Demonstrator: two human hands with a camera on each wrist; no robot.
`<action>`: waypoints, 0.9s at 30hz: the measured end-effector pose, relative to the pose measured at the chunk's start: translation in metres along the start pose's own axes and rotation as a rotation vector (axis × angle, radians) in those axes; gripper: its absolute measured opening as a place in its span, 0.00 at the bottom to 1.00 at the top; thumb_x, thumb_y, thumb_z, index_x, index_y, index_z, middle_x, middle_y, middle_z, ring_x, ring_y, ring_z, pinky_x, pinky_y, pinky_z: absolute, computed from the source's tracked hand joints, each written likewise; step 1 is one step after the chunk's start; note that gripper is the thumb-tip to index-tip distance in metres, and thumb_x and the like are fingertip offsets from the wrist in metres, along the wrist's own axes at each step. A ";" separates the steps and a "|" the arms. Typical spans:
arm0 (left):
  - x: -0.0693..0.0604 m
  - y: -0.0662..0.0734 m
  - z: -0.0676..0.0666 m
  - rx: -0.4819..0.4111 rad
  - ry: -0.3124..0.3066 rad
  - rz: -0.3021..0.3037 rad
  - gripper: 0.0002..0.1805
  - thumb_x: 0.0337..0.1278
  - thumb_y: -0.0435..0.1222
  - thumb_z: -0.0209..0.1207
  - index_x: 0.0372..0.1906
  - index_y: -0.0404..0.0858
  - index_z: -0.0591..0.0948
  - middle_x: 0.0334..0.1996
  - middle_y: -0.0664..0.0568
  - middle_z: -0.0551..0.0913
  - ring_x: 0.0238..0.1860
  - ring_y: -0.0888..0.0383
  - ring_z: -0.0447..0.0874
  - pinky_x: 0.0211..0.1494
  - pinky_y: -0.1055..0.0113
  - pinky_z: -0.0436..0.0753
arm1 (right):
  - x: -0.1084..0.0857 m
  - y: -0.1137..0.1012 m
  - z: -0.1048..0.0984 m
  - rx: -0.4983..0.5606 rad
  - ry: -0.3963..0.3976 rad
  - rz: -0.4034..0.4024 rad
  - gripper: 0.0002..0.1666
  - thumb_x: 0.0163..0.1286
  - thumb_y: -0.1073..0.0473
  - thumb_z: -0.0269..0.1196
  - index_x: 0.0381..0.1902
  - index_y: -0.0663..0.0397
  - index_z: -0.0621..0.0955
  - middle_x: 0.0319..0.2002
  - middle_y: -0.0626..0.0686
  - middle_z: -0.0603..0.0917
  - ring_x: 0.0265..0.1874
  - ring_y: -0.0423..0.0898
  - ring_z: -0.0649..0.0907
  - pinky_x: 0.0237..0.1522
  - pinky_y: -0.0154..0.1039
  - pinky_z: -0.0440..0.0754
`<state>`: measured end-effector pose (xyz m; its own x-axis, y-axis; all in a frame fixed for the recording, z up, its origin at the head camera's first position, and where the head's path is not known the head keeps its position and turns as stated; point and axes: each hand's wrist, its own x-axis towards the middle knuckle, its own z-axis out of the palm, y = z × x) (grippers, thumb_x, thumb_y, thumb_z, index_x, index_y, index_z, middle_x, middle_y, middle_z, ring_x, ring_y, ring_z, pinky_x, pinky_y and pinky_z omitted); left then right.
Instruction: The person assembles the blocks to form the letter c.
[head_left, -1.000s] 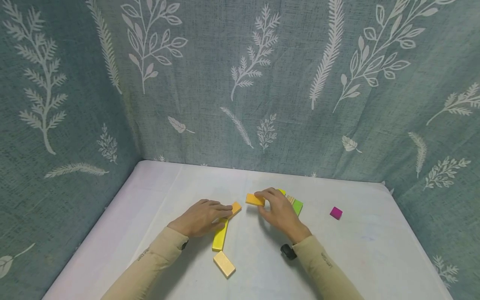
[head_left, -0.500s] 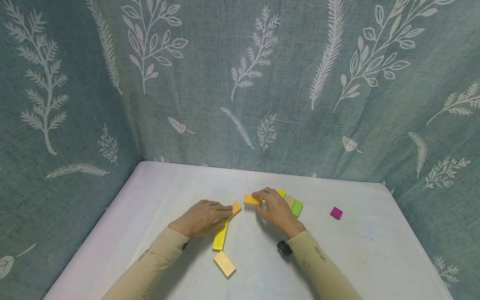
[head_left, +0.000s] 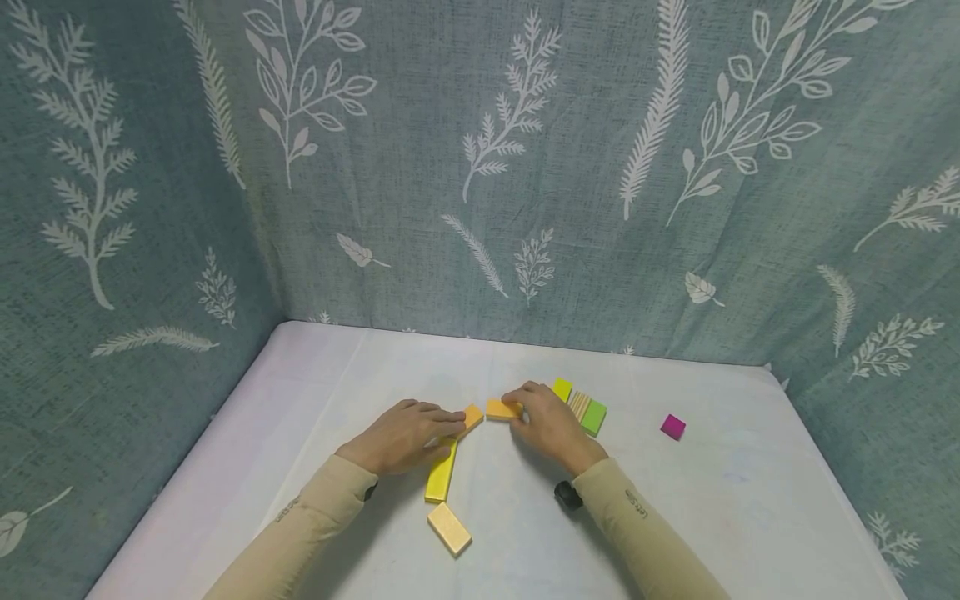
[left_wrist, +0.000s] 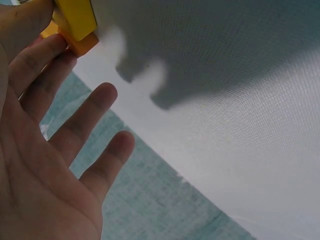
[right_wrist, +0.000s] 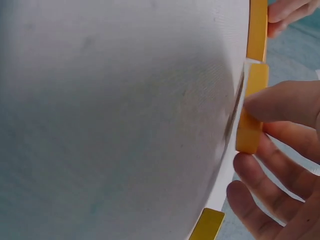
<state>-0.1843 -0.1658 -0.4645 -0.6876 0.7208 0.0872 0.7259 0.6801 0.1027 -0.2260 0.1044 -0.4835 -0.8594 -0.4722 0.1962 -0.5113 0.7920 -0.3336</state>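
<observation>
My right hand (head_left: 553, 425) pinches an orange rectangular block (head_left: 499, 409) low at the table, thumb on one side and fingers on the other. A narrow gap parts it from a second orange block (head_left: 473, 419), which lies slanted. My left hand (head_left: 401, 437) rests over that slanted block and the upper end of a long yellow block (head_left: 439, 482). In the left wrist view the thumb lies against the yellow block (left_wrist: 77, 20), two fingertips touch the orange one (left_wrist: 84, 46), and the other fingers extend free. A pale wooden block (head_left: 450, 530) lies at the yellow block's near end.
Beyond my right hand lie another yellow block (head_left: 562, 388), some thin striped pieces (head_left: 580, 405) and a green block (head_left: 593, 417). A magenta block (head_left: 672, 427) sits farther right on the white-covered table (head_left: 750, 500). Patterned curtain (head_left: 420, 167) borders the back and sides.
My right hand has moved a little left and down with the orange block, bringing it close to the slanted one. My left hand has stayed in place.
</observation>
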 end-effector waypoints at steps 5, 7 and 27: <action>0.000 0.000 0.000 -0.002 -0.004 -0.009 0.24 0.67 0.42 0.66 0.65 0.43 0.81 0.67 0.53 0.78 0.62 0.50 0.80 0.64 0.49 0.77 | 0.002 0.000 0.000 0.003 -0.052 0.028 0.19 0.65 0.62 0.70 0.54 0.49 0.86 0.46 0.46 0.85 0.46 0.43 0.83 0.52 0.39 0.83; 0.000 0.000 0.000 -0.005 -0.008 -0.013 0.24 0.67 0.42 0.65 0.66 0.44 0.81 0.67 0.53 0.78 0.62 0.49 0.80 0.64 0.49 0.77 | 0.003 0.001 0.000 0.011 -0.060 0.028 0.19 0.65 0.62 0.70 0.55 0.49 0.86 0.46 0.47 0.85 0.45 0.43 0.83 0.51 0.39 0.83; 0.000 0.000 0.002 -0.007 -0.008 -0.013 0.24 0.67 0.42 0.65 0.66 0.44 0.80 0.68 0.54 0.77 0.62 0.49 0.79 0.64 0.48 0.77 | 0.004 -0.002 0.000 0.036 -0.082 0.021 0.20 0.66 0.62 0.70 0.56 0.49 0.85 0.48 0.47 0.84 0.49 0.43 0.82 0.55 0.39 0.82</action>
<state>-0.1843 -0.1661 -0.4663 -0.6971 0.7128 0.0780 0.7166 0.6886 0.1109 -0.2280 0.1011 -0.4820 -0.8663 -0.4865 0.1131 -0.4912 0.7886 -0.3699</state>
